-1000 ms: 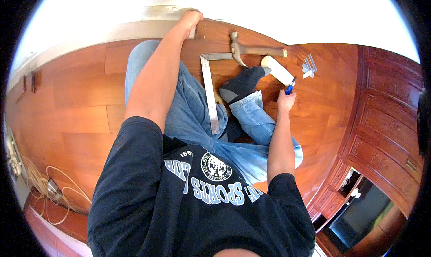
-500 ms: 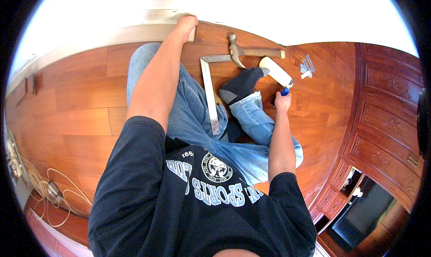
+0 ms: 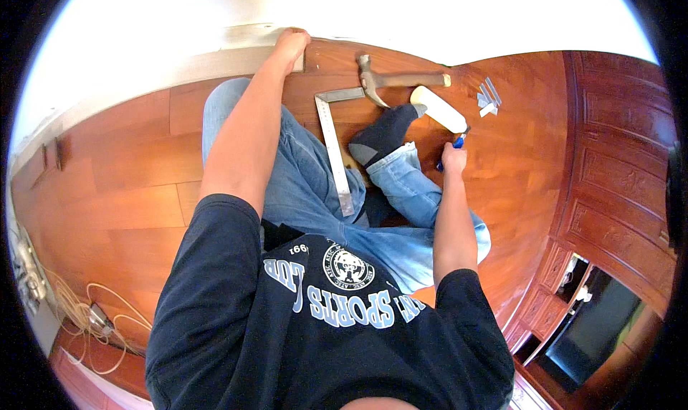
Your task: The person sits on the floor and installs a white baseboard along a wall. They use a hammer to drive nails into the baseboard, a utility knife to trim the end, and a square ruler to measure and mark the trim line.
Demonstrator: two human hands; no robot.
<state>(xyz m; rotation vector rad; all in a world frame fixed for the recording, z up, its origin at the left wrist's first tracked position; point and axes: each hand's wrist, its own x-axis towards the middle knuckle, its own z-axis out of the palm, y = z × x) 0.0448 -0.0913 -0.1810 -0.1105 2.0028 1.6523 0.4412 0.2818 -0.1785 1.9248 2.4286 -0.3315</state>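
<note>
My left hand (image 3: 292, 45) is at the base of the white wall, its fingers wrapped over the end of a pale baseboard strip (image 3: 222, 63). My right hand (image 3: 454, 158) is closed around a blue-handled tool (image 3: 459, 141) with a dark tip; most of the handle is hidden in the fist. Just beyond that tip lies a cream-coloured tube (image 3: 438, 109). A claw hammer (image 3: 408, 80) with a wooden handle rests on the floor between my hands. Its head is close to a metal try square (image 3: 334, 145), whose long arm reaches down against my leg.
Several thin silver strips (image 3: 489, 97) lie on the wooden floor (image 3: 122, 166) beyond my right hand. Carved wooden cabinets (image 3: 609, 152) stand on the right. Coiled pale cable (image 3: 86, 317) lies at the lower left. My socked foot (image 3: 387, 134) is beside the square.
My right hand has shifted slightly, and the blue tool is turned more upright, its tip nearer the tube. My left hand stays on the baseboard strip. The view has tilted a little.
</note>
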